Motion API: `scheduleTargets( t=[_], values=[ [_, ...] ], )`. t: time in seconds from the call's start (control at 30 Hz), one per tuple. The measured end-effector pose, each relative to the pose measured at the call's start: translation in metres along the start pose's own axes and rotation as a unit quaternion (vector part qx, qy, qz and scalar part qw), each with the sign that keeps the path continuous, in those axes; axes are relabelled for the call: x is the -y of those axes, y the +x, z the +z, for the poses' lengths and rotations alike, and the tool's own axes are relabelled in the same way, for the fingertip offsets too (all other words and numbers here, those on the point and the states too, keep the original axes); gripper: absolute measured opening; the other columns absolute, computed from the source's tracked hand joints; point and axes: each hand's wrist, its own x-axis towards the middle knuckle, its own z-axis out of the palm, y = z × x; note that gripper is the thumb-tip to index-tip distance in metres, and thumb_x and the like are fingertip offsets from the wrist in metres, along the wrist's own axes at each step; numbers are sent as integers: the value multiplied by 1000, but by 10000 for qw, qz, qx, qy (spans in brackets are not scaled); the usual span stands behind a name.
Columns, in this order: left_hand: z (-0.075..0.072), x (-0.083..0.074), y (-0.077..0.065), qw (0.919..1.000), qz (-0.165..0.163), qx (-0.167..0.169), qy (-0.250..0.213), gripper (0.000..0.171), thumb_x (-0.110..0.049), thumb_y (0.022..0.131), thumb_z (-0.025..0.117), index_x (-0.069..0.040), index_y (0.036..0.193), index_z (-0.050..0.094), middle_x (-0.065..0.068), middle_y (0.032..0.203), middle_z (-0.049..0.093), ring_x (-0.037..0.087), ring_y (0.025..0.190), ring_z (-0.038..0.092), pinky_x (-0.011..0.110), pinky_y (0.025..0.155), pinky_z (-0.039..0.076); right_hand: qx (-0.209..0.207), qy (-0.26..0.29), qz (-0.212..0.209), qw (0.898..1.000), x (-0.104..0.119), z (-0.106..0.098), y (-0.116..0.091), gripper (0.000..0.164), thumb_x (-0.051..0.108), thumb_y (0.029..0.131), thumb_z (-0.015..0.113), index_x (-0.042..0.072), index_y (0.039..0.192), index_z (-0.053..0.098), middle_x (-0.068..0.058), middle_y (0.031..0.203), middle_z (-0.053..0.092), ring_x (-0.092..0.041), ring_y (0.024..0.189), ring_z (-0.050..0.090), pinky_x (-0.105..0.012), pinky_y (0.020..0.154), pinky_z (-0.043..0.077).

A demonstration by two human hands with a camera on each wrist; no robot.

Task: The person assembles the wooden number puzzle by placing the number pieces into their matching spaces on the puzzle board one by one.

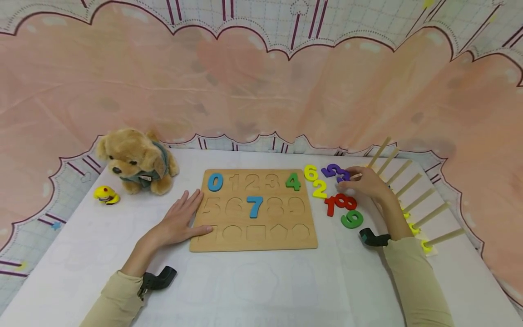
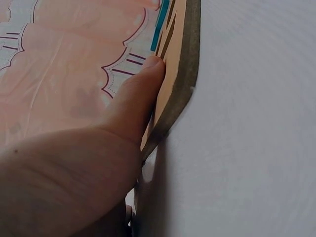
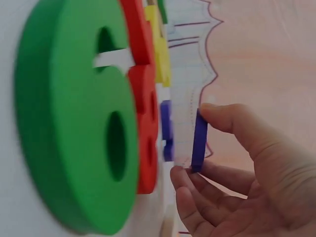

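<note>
A wooden number board [image 1: 253,246] lies flat on the table, with a blue 0 [image 1: 210,182], a blue 7 [image 1: 255,200] and a green 4 [image 1: 293,183] on it. My left hand [image 1: 173,223] rests on its left edge, fingers extended and thumb over the lower corner. At the right, my right hand [image 1: 369,184] pinches a purple number piece [image 3: 199,140] between thumb and fingers, seen edge-on in the right wrist view. Another purple number [image 1: 329,171] lies beside that hand. Nearby are a yellow 6 [image 1: 310,176], yellow 2 [image 1: 320,190], red 1 [image 1: 330,207], red 8 [image 1: 350,203] and a green curved number [image 3: 64,148].
A row of upright wooden sticks [image 1: 433,213] on yellow bases stands right of my right arm. Far left sit a plush dog [image 1: 132,156] and a small yellow toy [image 1: 105,194]. A patterned curtain [image 1: 261,100] hangs behind the white table [image 1: 245,290].
</note>
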Motion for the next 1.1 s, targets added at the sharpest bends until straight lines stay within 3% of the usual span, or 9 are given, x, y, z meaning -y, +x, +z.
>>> scheduleTargets(
  t=[0.6, 0.87, 1.1],
  values=[
    [1, 0, 0, 10000, 10, -14, 23, 105, -59, 84, 65, -3, 156, 12, 20, 163, 9, 45, 150, -3, 65, 118, 3, -94, 254, -643, 9976, 36, 0, -16, 68, 35, 89, 68, 4, 144, 42, -22, 134, 52, -39, 120, 55, -50, 96, 52],
    [3, 2, 1, 10000, 36, 1, 0, 105, -59, 84, 64, -3, 156, 12, 20, 163, 9, 46, 149, -2, 65, 118, 3, -35, 241, -927, 9954, 41, 9, -16, 68, 33, 89, 70, 1, 143, 43, -20, 129, 55, -31, 105, 57, -25, 75, 54],
    [1, 1, 1, 10000, 7, 9, -9, 105, -59, 84, 64, -4, 156, 10, 19, 164, 8, 44, 150, -3, 64, 118, 3, -42, 206, -894, 9958, 52, 10, -21, 69, 33, 89, 69, 0, 143, 42, -22, 125, 56, -30, 99, 56, -23, 69, 52]
  ],
)
